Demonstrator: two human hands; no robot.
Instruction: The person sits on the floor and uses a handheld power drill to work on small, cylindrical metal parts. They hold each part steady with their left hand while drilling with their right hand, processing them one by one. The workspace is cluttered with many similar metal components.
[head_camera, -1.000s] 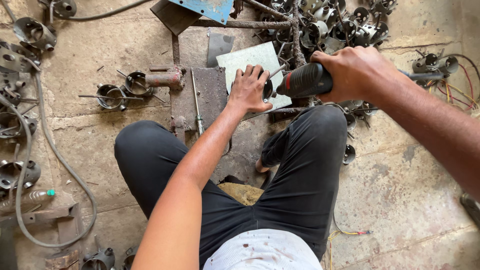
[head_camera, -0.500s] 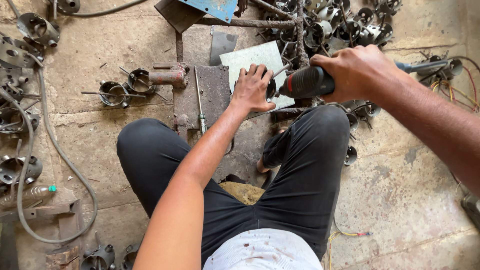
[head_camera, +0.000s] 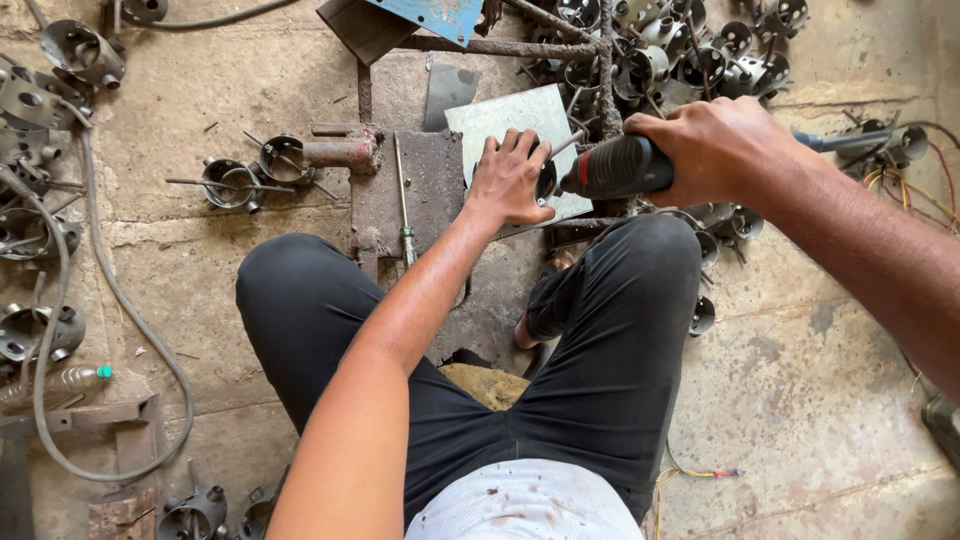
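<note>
Bright even daylight, soft shadows, sharp

A dirty workshop floor in daylight

The cracked concrete floor (head_camera: 820, 330) has metal cups (head_camera: 690, 50), a grey hose (head_camera: 110, 300) and wires (head_camera: 900, 180) on it.

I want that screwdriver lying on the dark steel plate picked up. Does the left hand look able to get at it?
Probably yes. The left hand lies flat on the pale metal sheet, and the screwdriver lies uncovered just beside it on the dark steel plate, with nothing between them. The right hand grips the power tool.
</note>
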